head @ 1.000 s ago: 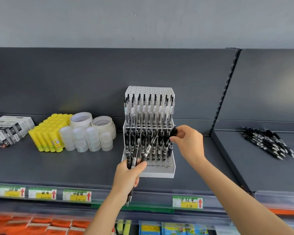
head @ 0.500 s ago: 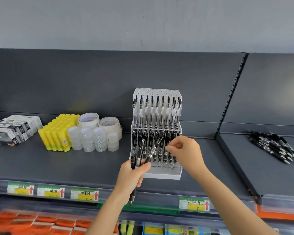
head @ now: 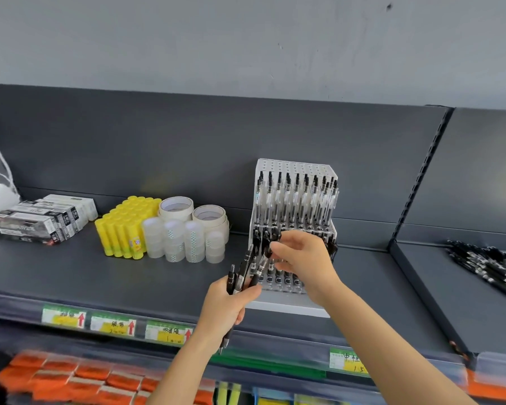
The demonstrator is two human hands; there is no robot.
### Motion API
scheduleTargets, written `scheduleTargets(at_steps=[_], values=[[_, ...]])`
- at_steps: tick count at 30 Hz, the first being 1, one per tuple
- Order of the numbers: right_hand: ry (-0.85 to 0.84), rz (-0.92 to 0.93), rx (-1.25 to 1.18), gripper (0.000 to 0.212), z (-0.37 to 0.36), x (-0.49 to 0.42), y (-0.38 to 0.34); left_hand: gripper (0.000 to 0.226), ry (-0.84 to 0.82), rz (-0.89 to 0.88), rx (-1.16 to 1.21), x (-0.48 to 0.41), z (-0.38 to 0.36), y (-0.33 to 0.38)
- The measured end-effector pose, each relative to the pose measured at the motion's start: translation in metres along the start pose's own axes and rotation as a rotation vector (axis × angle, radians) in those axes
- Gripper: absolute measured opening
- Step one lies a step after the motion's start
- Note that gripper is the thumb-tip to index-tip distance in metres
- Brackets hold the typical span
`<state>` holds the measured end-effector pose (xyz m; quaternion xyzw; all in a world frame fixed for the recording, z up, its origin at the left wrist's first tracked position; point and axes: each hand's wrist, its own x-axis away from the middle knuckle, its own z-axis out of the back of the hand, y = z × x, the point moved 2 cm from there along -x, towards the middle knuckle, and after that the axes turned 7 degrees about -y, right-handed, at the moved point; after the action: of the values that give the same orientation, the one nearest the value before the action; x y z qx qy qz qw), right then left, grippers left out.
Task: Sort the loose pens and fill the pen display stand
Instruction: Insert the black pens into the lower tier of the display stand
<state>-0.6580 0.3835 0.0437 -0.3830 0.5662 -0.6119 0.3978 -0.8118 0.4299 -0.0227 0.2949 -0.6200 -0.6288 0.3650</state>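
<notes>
Grey wall (head: 246, 39) above dark shelving (head: 129, 147)

Bright, even, diffuse light; soft shadows. Faint glare patches on shelf back panel (head: 158, 147). Wide-angle bowing at edges. Lower shelf goods (head: 70, 378) motion-blurred.

- The pen display stand (head: 292, 200) stands on the shelf (head: 70, 276), toward its right end.
- Tape rolls (head: 187, 229) sit just left of the stand, with glue sticks (head: 123, 229) touching their left side.
- Boxes (head: 41, 220) lie near the left end.
- Loose pens (head: 488, 267) lie on the neighbouring shelf (head: 450, 302) to the right.
- Price labels (head: 111, 324) line the front edge.
</notes>
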Motion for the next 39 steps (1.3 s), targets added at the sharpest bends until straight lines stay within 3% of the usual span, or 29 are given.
scheduleTargets(at_steps=[6,9,13,16,17,19,23,28,32,35,39], values=[[0.162,0.131,0.191,0.019,-0.014,-0.004,-0.012,0.013,0.158,0.03,0.045,-0.002,0.018,-0.005],[0.238,0.247,0.397,0.014,-0.02,-0.007,-0.018,0.023,0.223,0.104,0.157,-0.006,0.03,-0.012],[0.211,0.278,0.598,0.017,-0.031,-0.01,-0.013,0.018,0.21,0.259,0.47,-0.011,0.037,-0.02],[0.19,0.264,0.706,0.017,-0.036,-0.016,-0.003,0.002,0.16,0.312,0.591,-0.011,0.041,-0.022],[0.183,0.242,0.719,0.016,-0.036,-0.018,0.001,0.008,0.146,0.322,0.604,-0.01,0.042,-0.023],[0.172,0.191,0.725,0.015,-0.037,-0.021,0.009,0.017,0.129,0.332,0.61,-0.01,0.045,-0.024],[0.17,0.168,0.75,0.015,-0.042,-0.024,0.019,0.009,0.111,0.33,0.619,-0.008,0.046,-0.026],[0.171,0.165,0.83,0.014,-0.044,-0.025,0.019,0.014,0.073,0.295,0.595,-0.006,0.047,-0.028],[0.251,0.237,0.714,0.019,-0.038,-0.008,0.02,0.026,-0.039,0.199,0.504,-0.002,0.046,-0.024],[0.087,0.167,0.588,0.023,-0.045,-0.001,0.017,0.039,-0.155,0.155,0.435,0.003,0.041,-0.016],[-0.068,-0.03,0.49,0.049,-0.052,-0.003,0.02,0.042,-0.316,0.142,0.197,0.007,0.03,-0.005]])
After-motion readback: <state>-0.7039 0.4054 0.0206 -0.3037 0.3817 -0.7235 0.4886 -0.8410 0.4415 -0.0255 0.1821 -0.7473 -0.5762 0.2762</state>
